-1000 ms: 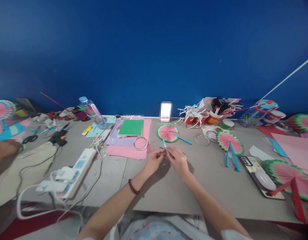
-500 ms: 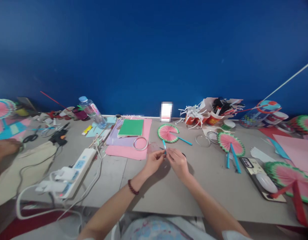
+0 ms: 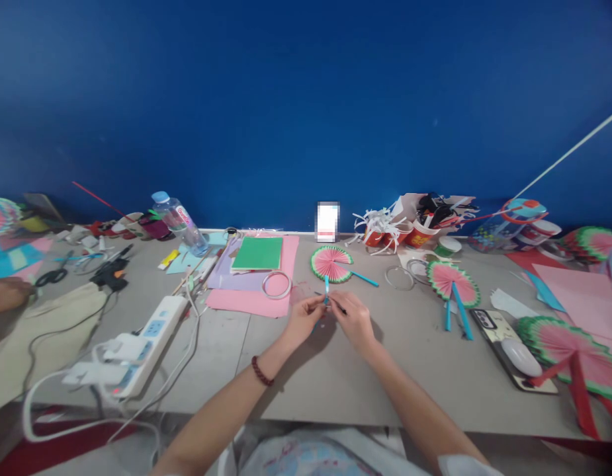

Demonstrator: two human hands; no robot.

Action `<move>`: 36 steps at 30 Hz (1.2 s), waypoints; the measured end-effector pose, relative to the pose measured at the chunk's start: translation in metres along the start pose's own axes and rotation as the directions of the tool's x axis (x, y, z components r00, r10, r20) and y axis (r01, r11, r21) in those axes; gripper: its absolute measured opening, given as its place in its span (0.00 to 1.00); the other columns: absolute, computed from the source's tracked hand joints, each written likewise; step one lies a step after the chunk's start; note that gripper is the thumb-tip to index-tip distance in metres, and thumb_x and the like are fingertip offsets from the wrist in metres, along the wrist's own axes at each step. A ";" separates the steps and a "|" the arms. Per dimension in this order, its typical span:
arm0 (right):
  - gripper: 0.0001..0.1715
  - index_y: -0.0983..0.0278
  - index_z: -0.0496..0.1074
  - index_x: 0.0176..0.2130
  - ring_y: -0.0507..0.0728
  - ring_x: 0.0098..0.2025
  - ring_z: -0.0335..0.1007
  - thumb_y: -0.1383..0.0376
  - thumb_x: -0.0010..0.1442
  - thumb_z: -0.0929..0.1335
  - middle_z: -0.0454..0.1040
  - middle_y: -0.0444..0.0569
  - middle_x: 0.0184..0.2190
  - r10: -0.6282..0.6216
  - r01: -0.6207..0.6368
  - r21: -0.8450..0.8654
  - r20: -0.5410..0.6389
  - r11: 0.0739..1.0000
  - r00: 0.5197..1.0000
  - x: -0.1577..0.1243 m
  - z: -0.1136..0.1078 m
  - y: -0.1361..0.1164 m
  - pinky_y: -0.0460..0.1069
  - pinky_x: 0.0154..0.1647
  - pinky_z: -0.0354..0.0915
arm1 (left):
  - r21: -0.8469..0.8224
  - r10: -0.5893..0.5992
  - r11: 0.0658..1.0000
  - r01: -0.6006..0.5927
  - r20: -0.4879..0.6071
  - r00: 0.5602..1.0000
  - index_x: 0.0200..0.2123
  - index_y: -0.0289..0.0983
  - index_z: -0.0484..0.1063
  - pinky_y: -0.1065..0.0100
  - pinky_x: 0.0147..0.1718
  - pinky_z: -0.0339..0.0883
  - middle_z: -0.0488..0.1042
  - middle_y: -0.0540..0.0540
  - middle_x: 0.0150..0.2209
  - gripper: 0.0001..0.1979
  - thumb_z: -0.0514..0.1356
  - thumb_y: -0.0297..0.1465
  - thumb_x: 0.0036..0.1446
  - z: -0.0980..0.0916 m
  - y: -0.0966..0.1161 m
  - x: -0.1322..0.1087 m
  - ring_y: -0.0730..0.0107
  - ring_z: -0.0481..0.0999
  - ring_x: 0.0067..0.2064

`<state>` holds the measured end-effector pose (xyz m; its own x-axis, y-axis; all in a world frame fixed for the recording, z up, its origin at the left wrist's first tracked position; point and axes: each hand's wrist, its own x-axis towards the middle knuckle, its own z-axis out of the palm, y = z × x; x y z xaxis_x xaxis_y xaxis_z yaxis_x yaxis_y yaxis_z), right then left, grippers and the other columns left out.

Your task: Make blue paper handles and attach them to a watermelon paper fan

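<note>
Low above the table, in front of me, my left hand (image 3: 306, 317) pinches a narrow blue paper strip (image 3: 327, 287) whose upper end stands up past the fingertips. Close beside it, my right hand (image 3: 352, 316) is closed with its fingers at the strip. A slim dark tool (image 3: 342, 310) shows between the right fingers; most of it is hidden, so its kind is unclear. Just beyond my hands lies a pleated pink paper fan (image 3: 327, 264) with a green edge and a blue stick (image 3: 365, 278) at its right.
Left are a green paper stack (image 3: 257, 254), pink paper (image 3: 251, 304), a tape ring (image 3: 276, 285), a water bottle (image 3: 181, 225) and a power strip (image 3: 157, 337). Right are another fan (image 3: 454, 283), a phone (image 3: 487, 320) under a mouse (image 3: 521, 357), and cups (image 3: 425, 235). Another person's hand (image 3: 5, 297) is far left.
The right fingers have shifted slightly, and the dark tool now shows between them. The blue strip stands more upright. The whole view has moved a little.
</note>
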<state>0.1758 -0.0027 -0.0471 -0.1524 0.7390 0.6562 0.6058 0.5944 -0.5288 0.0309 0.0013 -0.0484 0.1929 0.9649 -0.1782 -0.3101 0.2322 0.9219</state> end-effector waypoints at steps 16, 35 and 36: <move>0.12 0.61 0.74 0.39 0.57 0.39 0.74 0.70 0.62 0.62 0.77 0.51 0.35 -0.083 0.083 -0.068 0.009 0.994 0.997 -0.001 0.001 0.003 0.51 0.40 0.70 | -0.004 -0.035 0.999 0.035 0.053 0.998 0.38 0.34 0.79 0.70 0.33 0.67 0.80 0.40 0.34 0.24 0.71 0.41 0.37 0.003 0.005 -0.002 0.69 0.76 0.31; 0.06 0.61 0.71 0.31 0.55 0.29 0.70 0.68 0.56 0.64 0.74 0.48 0.28 0.271 -0.264 0.150 -0.030 0.953 0.962 0.004 -0.003 -0.007 0.49 0.31 0.69 | 0.025 -0.048 0.999 0.047 0.037 0.998 0.37 0.34 0.79 0.69 0.31 0.66 0.80 0.38 0.35 0.22 0.71 0.39 0.37 0.003 0.006 -0.001 0.66 0.77 0.31; 0.06 0.61 0.71 0.31 0.55 0.29 0.70 0.67 0.56 0.64 0.74 0.48 0.28 0.304 -0.293 0.168 -0.045 0.941 0.952 0.005 -0.004 -0.006 0.49 0.31 0.69 | 0.026 -0.051 0.998 0.051 0.038 0.998 0.37 0.33 0.78 0.69 0.31 0.66 0.80 0.38 0.36 0.22 0.71 0.39 0.37 0.003 0.007 -0.001 0.65 0.78 0.32</move>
<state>0.1748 -0.0036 -0.0385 0.0743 0.8697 0.4879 0.4836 0.3965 -0.7804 0.0313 0.0015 -0.0411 0.2442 0.9462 -0.2121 -0.2752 0.2773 0.9205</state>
